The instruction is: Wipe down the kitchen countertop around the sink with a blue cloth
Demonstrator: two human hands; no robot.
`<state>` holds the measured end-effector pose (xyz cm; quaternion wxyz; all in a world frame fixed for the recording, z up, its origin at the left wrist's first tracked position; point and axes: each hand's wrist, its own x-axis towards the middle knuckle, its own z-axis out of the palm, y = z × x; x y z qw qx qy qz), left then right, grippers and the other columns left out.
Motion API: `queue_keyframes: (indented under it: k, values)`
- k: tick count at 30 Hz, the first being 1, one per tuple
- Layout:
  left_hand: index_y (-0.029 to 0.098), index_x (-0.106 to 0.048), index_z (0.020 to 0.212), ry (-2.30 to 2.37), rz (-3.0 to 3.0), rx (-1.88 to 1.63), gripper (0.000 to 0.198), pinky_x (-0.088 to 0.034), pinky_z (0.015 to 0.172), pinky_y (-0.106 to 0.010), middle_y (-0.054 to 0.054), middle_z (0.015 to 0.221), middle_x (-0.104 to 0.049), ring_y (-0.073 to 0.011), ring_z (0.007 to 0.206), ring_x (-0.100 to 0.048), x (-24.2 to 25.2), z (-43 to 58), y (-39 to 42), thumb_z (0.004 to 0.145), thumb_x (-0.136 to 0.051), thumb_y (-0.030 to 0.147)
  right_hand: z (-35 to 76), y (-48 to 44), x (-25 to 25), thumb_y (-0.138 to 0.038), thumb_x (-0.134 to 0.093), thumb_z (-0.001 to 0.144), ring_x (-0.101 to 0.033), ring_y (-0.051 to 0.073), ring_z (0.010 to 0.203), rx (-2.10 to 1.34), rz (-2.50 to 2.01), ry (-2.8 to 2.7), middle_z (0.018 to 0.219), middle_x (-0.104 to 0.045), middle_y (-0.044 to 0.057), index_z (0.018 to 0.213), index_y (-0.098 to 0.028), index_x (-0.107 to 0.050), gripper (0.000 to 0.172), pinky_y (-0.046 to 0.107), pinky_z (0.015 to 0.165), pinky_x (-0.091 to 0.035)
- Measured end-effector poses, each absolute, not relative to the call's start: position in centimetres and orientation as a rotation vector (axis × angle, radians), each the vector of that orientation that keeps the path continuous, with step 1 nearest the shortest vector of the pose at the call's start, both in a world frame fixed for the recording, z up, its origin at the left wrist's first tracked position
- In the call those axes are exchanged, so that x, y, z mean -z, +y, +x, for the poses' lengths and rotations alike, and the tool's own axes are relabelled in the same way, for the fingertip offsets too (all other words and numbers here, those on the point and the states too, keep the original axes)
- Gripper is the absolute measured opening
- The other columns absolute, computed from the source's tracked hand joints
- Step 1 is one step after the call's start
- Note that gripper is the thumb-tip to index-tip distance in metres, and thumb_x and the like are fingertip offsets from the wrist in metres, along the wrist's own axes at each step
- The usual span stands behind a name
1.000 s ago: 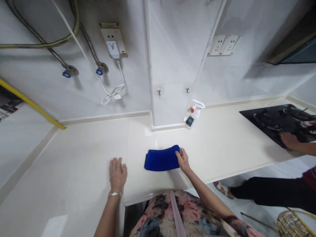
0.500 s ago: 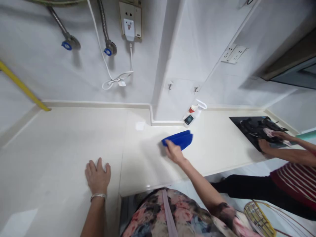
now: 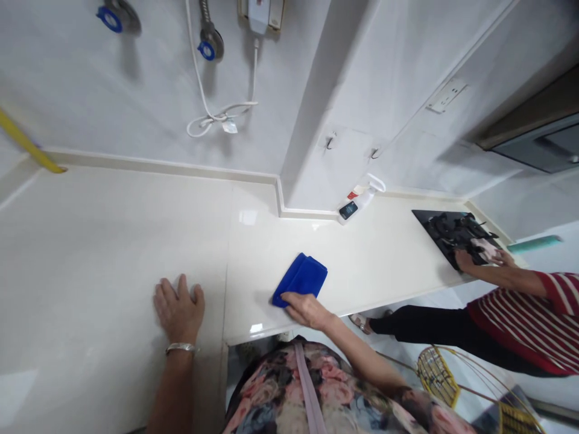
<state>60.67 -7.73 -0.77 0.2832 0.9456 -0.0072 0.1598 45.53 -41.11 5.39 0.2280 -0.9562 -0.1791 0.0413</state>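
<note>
In the head view my right hand grips the near left corner of a folded blue cloth. The cloth lies on the pale countertop close to its front edge. My left hand, with a silver bracelet at the wrist, rests flat on the counter to the left, fingers spread and holding nothing. A thin seam in the countertop runs between my two hands. Beyond the cloth, against the wall corner, stands a white spray bottle.
A co-worker in a striped top has both hands and a pinkish cloth at the black gas stove on the right. A wall corner juts onto the counter. A yellow pipe and white cable are behind.
My right hand has drawn the blue cloth toward me and left, nearer the counter's front edge. My left hand stays in place. The view has shifted, and the co-worker's hands have moved slightly.
</note>
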Motion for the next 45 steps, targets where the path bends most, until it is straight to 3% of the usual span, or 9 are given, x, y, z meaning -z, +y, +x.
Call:
queue_keyframes:
  k: [3, 8, 12, 16, 23, 30, 37, 42, 45]
  values:
    - [0.008, -0.056, 0.15, -0.039, 2.539, -0.44, 0.06, -0.021, 0.131, -0.063, -0.027, 0.172, -0.03, -0.0401, 0.164, -0.02, 1.0, 60.6, -7.7, 0.103, -0.045, 0.044, 46.5, -45.0, -7.0, -0.03, -0.045, 0.109, -0.072, 0.023, 0.12, 0.116, -2.614, -0.294, 0.134, -0.073, 0.013, 0.142, -0.021, -0.06, 0.038, 0.038, 0.103, -0.059]
    - [0.006, -0.054, 0.152, -0.044, 2.53, -0.455, 0.061, -0.019, 0.132, -0.063, -0.026, 0.174, -0.026, -0.0404, 0.164, -0.016, 1.1, 60.6, -7.7, 0.104, -0.043, 0.043, 49.1, -50.6, -7.2, -0.035, -0.048, 0.105, -0.073, 0.028, 0.115, 0.294, -2.781, 0.164, 0.133, -0.073, 0.015, 0.138, -0.02, -0.064, 0.04, 0.046, 0.1, -0.061]
    - [0.007, -0.054, 0.153, -0.046, 2.529, -0.417, 0.061, -0.02, 0.132, -0.065, -0.026, 0.174, -0.024, -0.0411, 0.165, -0.015, 1.0, 60.5, -7.7, 0.104, -0.043, 0.042, 49.0, -51.0, -5.1, -0.036, -0.045, 0.105, -0.061, 0.037, 0.136, 0.498, -2.946, 0.37, 0.154, -0.056, 0.026, 0.15, -0.012, -0.054, 0.051, 0.057, 0.104, -0.056]
    - [0.005, -0.054, 0.152, -0.038, 2.538, -0.378, 0.06, -0.021, 0.131, -0.066, -0.029, 0.173, -0.024, -0.0425, 0.164, -0.016, 1.1, 60.5, -7.7, 0.104, -0.043, 0.04, 47.4, -47.6, -2.2, -0.036, -0.039, 0.109, -0.044, 0.033, 0.152, 0.689, -2.954, 0.325, 0.161, -0.049, 0.024, 0.162, -0.011, -0.038, 0.058, 0.056, 0.119, -0.044]
    - [0.004, -0.052, 0.153, -0.055, 2.563, -0.414, 0.06, -0.021, 0.131, -0.067, -0.028, 0.174, -0.023, -0.0428, 0.164, -0.015, 1.3, 60.5, -7.6, 0.104, -0.043, 0.039, 47.7, -42.2, 1.6, -0.036, -0.047, 0.105, -0.021, 0.04, 0.163, 0.347, -3.111, 0.326, 0.173, -0.032, 0.02, 0.162, -0.014, -0.044, 0.061, 0.066, 0.129, -0.019]
    - [0.003, -0.055, 0.149, -0.071, 2.558, -0.446, 0.057, -0.02, 0.126, -0.078, -0.031, 0.17, -0.03, -0.0474, 0.163, -0.014, 2.3, 60.5, -8.9, 0.102, -0.043, 0.034, 48.3, -43.3, 1.3, -0.042, -0.054, 0.101, -0.014, 0.042, 0.164, 0.254, -3.033, 0.215, 0.176, -0.024, 0.018, 0.166, -0.014, -0.04, 0.072, 0.068, 0.13, -0.014]
    - [0.013, -0.051, 0.154, -0.863, 2.291, -0.297, 0.054, -0.032, 0.13, -0.063, -0.022, 0.172, -0.033, -0.0361, 0.166, -0.014, 1.2, 55.8, -21.7, 0.104, -0.046, 0.031, 50.1, -43.9, 0.4, -0.052, -0.04, 0.108, -0.02, 0.034, 0.165, 0.198, -2.63, 0.098, 0.174, -0.034, 0.009, 0.162, -0.024, -0.047, 0.061, 0.065, 0.133, -0.016]
    - [0.014, -0.048, 0.157, -0.986, 2.29, -0.244, 0.056, -0.038, 0.127, -0.061, -0.023, 0.172, -0.033, -0.0371, 0.165, -0.017, 0.3, 53.5, -28.1, 0.105, -0.045, 0.033, 47.3, -48.3, -0.4, -0.05, -0.027, 0.112, -0.055, 0.026, 0.144, 0.474, -2.247, 0.278, 0.155, -0.06, 0.011, 0.156, -0.023, -0.054, 0.058, 0.05, 0.124, -0.044]
    - [0.014, -0.049, 0.157, -0.972, 2.322, -0.244, 0.056, -0.037, 0.128, -0.063, -0.023, 0.172, -0.033, -0.0388, 0.165, -0.018, -0.2, 54.3, -30.4, 0.105, -0.045, 0.036, 43.7, -52.6, 0.9, -0.047, -0.035, 0.109, -0.064, 0.03, 0.129, 0.728, -2.349, 0.456, 0.138, -0.07, 0.015, 0.144, -0.02, -0.063, 0.052, 0.054, 0.112, -0.053]
